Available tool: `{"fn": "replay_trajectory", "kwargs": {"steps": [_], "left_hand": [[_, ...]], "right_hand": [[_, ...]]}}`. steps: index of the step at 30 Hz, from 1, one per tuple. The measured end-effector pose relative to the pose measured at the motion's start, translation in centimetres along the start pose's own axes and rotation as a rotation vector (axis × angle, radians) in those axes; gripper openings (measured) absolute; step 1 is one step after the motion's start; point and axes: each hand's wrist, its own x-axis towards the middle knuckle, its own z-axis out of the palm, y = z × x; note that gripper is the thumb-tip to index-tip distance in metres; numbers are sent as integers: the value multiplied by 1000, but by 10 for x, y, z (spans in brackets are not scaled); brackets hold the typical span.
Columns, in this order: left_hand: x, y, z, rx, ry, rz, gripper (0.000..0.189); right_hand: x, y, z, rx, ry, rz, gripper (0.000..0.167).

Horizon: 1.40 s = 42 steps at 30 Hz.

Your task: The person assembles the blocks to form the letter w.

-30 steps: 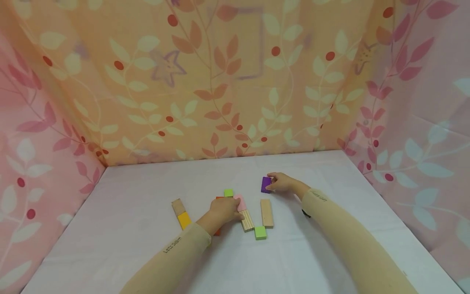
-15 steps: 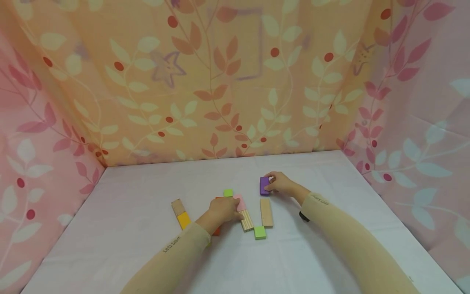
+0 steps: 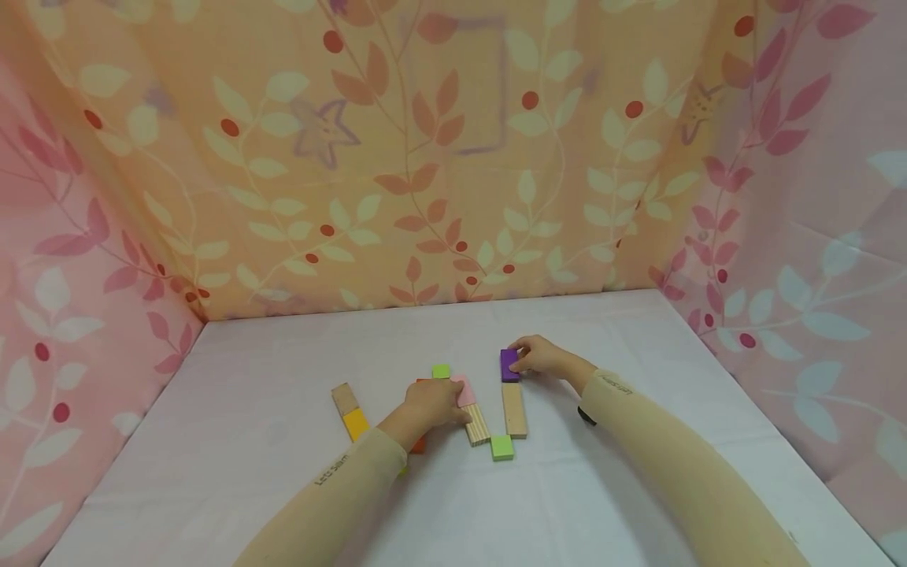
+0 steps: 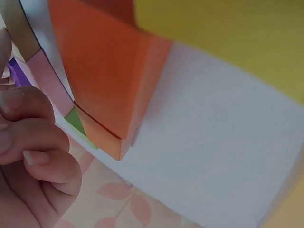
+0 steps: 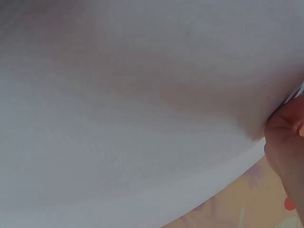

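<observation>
My right hand (image 3: 542,356) pinches a purple block (image 3: 509,365) at the far end of a plain wooden block (image 3: 515,409); the two line up end to end. In the right wrist view the right hand (image 5: 287,137) shows only at the edge, its block hidden. My left hand (image 3: 431,403) lies over the middle of the layout, forefinger and thumb spread along a pink block (image 3: 465,390) and a striped wooden block (image 3: 478,427). Its other fingers are loosely curled in the left wrist view, beside an orange-red block (image 4: 95,71), which this hand partly covers in the head view.
One green block (image 3: 501,448) sits at the near ends of the wooden blocks, another green block (image 3: 442,370) behind the left hand. Farther left, a yellow block (image 3: 357,425) joins a wooden block (image 3: 344,398). A white cloth (image 3: 269,362) covers the table; patterned curtains (image 3: 453,157) surround it.
My right hand has brought the purple block slightly left and nearer, up to the far end of the plain wooden block. The left hand has stayed in place.
</observation>
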Motion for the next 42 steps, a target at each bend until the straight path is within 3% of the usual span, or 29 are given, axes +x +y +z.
{"fn": "replay_trajectory", "kwargs": {"steps": [7, 12, 17, 21, 26, 30, 34, 37, 42], "left_hand": [[-1, -2, -1, -43, -13, -6, 34], [-5, -5, -4, -81, -16, -26, 38], [-19, -17, -12, -153, -5, -53, 63], [-38, -34, -22, -179, 50, -57, 65], [-71, -71, -35, -135, 191, -72, 63], [-102, -119, -41, -77, 406, -50, 61], [-127, -165, -41, 16, 595, -54, 67], [-138, -190, -40, 34, 625, -114, 79], [-143, -215, -35, -34, 524, -225, 95]], "right_hand": [[1, -3, 0, -67, -43, 15, 51], [2, -5, 0, -70, -67, 5, 53], [2, -7, 2, -93, -74, 30, 54], [-2, -6, 0, -60, -53, 41, 63], [-31, 1, -15, -171, 72, -77, 62], [-75, 5, -37, -396, 176, -251, 58], [-114, 7, -60, -587, 328, -298, 61], [-128, 8, -72, -652, 410, -238, 71], [-132, 13, -80, -676, 428, -129, 85]]}}
